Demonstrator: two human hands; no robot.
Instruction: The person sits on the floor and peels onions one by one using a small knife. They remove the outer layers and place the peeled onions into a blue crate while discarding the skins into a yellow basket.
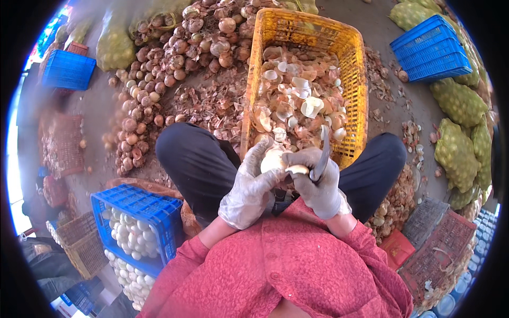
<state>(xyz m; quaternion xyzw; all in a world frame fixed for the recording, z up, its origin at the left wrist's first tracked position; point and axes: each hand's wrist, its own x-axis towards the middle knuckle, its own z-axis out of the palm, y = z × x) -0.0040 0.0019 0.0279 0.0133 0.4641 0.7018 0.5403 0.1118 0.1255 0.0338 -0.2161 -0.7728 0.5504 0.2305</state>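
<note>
My left hand, in a whitish glove, grips a pale onion at the centre of the head view, between my knees. My right hand, also gloved, holds a curved knife with the blade pointing up, its thumb against the onion and a small piece of peel. Just beyond both hands stands a yellow crate holding loose onion skins and papery scraps.
A heap of unpeeled onions and peel litter lie left of the yellow crate. At lower left, a blue crate holds peeled white onions. Blue crates and mesh sacks line both sides. Baskets sit at lower right.
</note>
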